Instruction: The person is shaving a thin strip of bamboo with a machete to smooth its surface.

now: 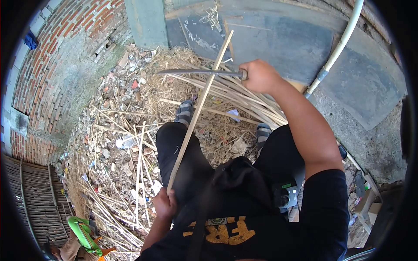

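Two hands busy | left hand (164, 203) clenched on pale bamboo strip (198, 108) | right hand (257, 76) grasps curved blade (196, 72) crossing strip | strip long, thin, straight

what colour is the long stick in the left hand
Pale tan, like dried bamboo; the stick shows best in the head view.

Long pale bamboo strip (198, 108), curved blade (196, 72) across

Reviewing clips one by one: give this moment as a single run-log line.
left hand: grips lower end of bamboo strip | right hand: holds long knife, blade across strip | around: bamboo slivers, rubble
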Action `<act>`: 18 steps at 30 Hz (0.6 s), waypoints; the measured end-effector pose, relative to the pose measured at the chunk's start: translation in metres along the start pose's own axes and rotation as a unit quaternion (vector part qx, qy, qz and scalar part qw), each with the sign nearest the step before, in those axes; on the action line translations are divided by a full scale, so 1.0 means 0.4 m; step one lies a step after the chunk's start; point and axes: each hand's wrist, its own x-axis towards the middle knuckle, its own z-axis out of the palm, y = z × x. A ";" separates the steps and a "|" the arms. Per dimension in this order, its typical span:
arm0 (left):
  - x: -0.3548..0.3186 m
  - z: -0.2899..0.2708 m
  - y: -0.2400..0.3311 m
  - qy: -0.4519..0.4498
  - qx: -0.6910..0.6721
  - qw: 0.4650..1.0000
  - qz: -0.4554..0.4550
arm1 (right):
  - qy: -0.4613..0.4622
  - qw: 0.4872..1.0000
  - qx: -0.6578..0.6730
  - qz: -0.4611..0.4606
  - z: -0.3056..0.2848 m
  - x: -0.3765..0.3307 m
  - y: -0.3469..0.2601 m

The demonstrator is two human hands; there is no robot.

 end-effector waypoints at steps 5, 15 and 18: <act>-0.016 -0.009 -0.010 0.005 -0.030 1.000 -0.001 | -0.018 0.997 -0.057 -0.042 -0.030 -0.041 -0.089; -0.004 -0.001 -0.010 0.025 -0.004 0.999 0.033 | 0.099 0.991 0.049 0.077 -0.009 0.009 0.044; -0.005 -0.011 -0.007 -0.002 -0.023 1.000 -0.003 | 0.026 1.000 0.000 -0.009 -0.042 -0.032 -0.042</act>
